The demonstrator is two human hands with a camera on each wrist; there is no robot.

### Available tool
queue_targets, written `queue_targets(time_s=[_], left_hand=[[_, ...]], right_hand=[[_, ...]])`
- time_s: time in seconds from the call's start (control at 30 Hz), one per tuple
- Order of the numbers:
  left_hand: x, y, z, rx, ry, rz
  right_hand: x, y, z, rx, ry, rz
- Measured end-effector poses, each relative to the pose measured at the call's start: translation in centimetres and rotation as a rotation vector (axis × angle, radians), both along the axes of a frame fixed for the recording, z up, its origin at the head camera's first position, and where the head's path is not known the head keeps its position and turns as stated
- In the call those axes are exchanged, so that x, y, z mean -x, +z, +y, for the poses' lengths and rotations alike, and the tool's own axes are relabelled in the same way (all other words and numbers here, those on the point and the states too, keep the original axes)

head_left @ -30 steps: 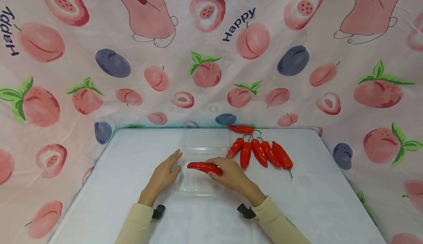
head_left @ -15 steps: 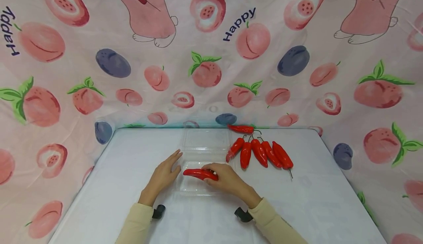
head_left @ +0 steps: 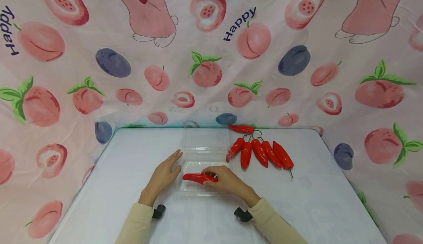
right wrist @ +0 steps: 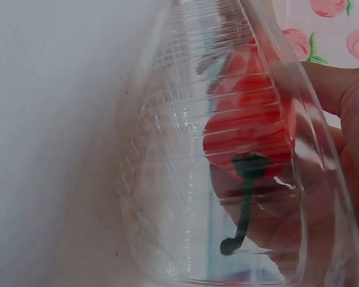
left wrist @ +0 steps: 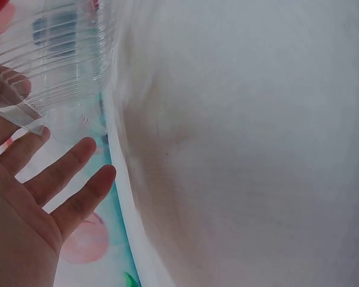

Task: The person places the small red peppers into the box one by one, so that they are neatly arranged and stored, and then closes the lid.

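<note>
My right hand (head_left: 224,179) pinches a glossy red chili pepper (head_left: 195,178) near its stem end, low within the base of a clear plastic clamshell box (head_left: 198,167). The pepper lies roughly crosswise, its tip pointing left. Through the ribbed box wall (right wrist: 167,137), the right wrist view shows the pepper's red body (right wrist: 245,125) and its dark green stem (right wrist: 245,203). My left hand (head_left: 164,175) is at the box's left side with fingers extended; in the left wrist view its spread fingers (left wrist: 72,170) are right by the clear rim.
The box's lid (head_left: 206,138) lies folded back toward the fruit-print cloth backdrop (head_left: 211,53). Several red peppers (head_left: 260,152) are fanned out to the right of the box, and another pepper (head_left: 242,129) lies behind them at the far edge of the white table (head_left: 132,156).
My right hand has moved the chili pepper slightly left and nearer to me, down into the box base. The left hand and the other peppers have stayed in place.
</note>
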State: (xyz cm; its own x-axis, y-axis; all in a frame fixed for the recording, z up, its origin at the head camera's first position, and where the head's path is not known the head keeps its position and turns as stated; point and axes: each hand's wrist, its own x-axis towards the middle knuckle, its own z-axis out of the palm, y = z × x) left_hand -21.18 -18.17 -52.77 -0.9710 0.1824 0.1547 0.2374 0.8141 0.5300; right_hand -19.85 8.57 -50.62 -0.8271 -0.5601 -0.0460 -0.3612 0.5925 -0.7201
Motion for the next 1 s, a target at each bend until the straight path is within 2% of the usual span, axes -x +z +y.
queue_targets(time_s=[0.27, 0.73, 1.0], left_hand=[[0.0, 0.0, 0.1, -0.003, 0.011, -0.010], [0.1, -0.2, 0.1, -0.008, 0.002, -0.002], [0.1, -0.2, 0.2, -0.006, 0.014, 0.000]], right_hand=[[0.3, -0.5, -0.1, 0.007, 0.040, -0.031], [0.2, -1.3, -0.4, -0.072, 0.081, -0.038], [0.0, -1.1, -0.5, -0.062, 0.065, -0.055]])
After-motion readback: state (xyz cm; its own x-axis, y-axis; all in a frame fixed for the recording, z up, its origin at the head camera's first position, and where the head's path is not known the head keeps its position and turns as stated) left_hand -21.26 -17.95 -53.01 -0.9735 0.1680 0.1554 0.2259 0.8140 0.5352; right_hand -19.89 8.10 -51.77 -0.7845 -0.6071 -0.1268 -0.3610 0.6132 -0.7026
